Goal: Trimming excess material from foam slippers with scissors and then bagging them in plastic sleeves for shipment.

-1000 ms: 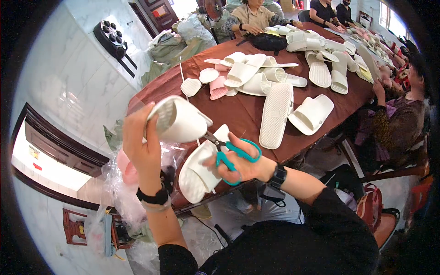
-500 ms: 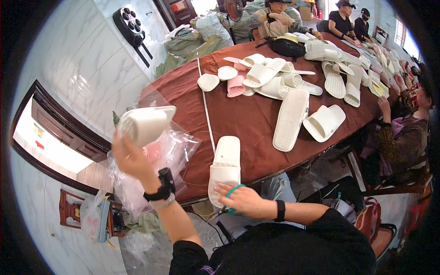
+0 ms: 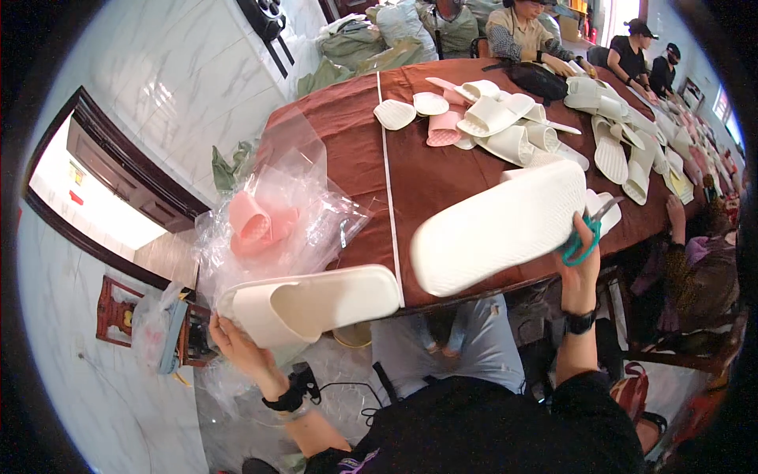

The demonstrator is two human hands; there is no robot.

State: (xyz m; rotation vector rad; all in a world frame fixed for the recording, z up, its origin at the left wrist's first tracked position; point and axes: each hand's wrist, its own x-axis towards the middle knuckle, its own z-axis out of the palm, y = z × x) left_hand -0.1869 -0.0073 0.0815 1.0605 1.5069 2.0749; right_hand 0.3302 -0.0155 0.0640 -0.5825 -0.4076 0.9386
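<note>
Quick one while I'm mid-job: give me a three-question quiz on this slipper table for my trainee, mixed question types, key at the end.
1. True or false: the left hand holds a white slipper low beside the table.
2. Multiple choice: besides a white slipper, the right hand holds
A. a brush
B. green-handled scissors
C. a tape roll
3. Fill in: the pink slippers at the table's near left corner lie inside a clear plastic ____.

Key: 1 true; 2 B; 3 bag.
</note>
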